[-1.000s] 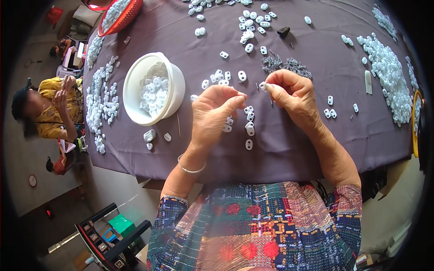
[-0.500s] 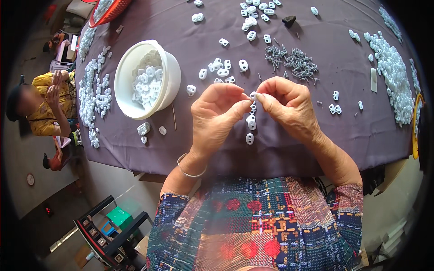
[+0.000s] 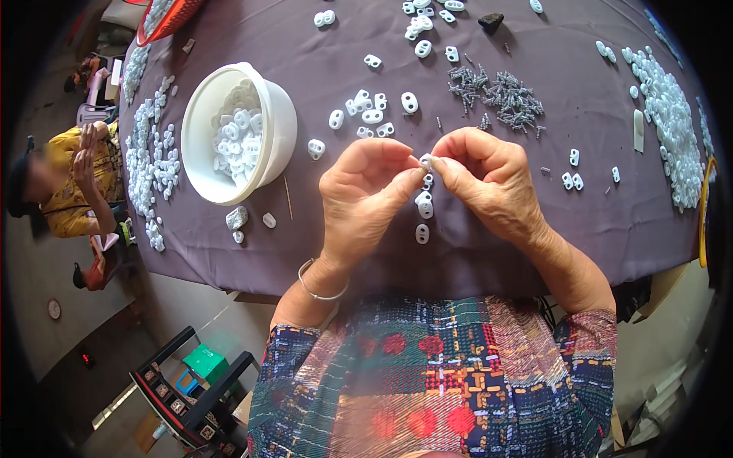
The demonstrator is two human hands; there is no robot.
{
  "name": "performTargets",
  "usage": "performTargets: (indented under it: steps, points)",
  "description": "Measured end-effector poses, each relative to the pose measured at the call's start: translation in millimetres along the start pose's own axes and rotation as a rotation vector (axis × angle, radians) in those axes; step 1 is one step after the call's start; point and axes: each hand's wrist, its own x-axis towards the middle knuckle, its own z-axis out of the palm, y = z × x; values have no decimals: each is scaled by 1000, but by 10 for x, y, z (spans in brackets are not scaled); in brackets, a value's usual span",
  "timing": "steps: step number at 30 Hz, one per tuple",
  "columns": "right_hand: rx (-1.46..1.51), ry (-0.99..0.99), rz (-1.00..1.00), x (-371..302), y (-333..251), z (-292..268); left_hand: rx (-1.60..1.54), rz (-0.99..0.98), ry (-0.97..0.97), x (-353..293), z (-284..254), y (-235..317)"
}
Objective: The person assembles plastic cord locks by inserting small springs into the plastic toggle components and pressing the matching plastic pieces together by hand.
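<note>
We grasp a white plastic cord lock (image 3: 426,161) between the thumb and forefinger of our right hand (image 3: 492,183); our left hand's (image 3: 360,187) fingertips meet its left side, though we cannot tell whether they grip it. It is above the dark tablecloth (image 3: 489,263), nearer us than the heaped metal springs (image 3: 515,101).

Bare upper limbs viewed from above, arranged almost symmetrically. The left forearm (image 3: 296,309) and right forearm (image 3: 574,275) slant inward and converge before the trunk, the right showing more of its length. The left grip (image 3: 360,183) has its index finger arched over an extended thumb (image 3: 405,184), the two tips close together. The right grip (image 3: 489,174) is pinched, its thumb near a bent index finger. The remaining fingers are largely hidden. Both sets of fingertips lie just beside each other.
</note>
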Motion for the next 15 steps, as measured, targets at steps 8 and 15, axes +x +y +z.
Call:
performTargets:
  steps: [8, 15]
  points:
    - [-136, -17, -10, 9, -15, -13, 183, 147, 39, -13, -22, -99]
    - [-178, -10, -57, 14, 25, -1, 266, 176, 29, -9, -37, -103]
